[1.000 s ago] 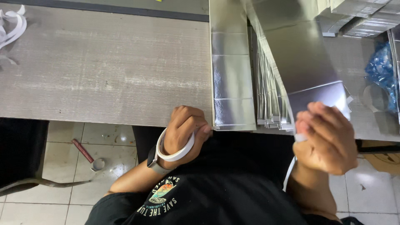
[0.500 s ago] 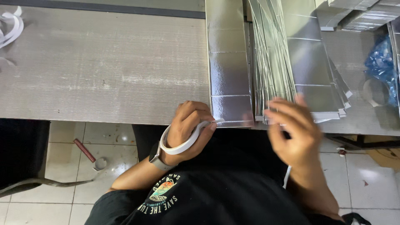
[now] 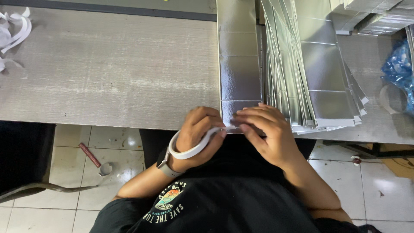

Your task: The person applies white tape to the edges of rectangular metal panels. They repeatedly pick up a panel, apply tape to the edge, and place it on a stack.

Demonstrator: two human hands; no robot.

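Head view, looking down.

- Silver strip point(image 3: 239, 64): long, foil-faced, creased crosswise into panels. Laid flat on grey table point(image 3: 108, 73), long axis running from far edge straight toward the body; near end at the table's front edge, pointing at the person. Placed so, prob. to bring that end within reach of both hands.
- White tape roll point(image 3: 189, 149): worn round the left hand point(image 3: 196, 133) like a bangle, so fingers are kept free. Left grip curled, tape end pinched betw. thumb and forefinger, held at the strip's near end.
- Right hand point(image 3: 263, 133): fingers point(image 3: 248, 117) spread, pressed down on the strip's near end; nothing enclosed, grip loose. Seemingly used to pin the end flat. Exact tape contact hidden under fingers.
- Stack of silver strips point(image 3: 310, 77): fanned, just right of the single strip, same orientation, near ends overhanging the table's front edge slightly.
- Blue plastic bag point(image 3: 394, 69) at far right; white tape scraps point(image 3: 15, 30) at far left corner, well apart.
- Watch point(image 3: 164, 166) on left wrist. Tiled floor point(image 3: 99, 142) below.
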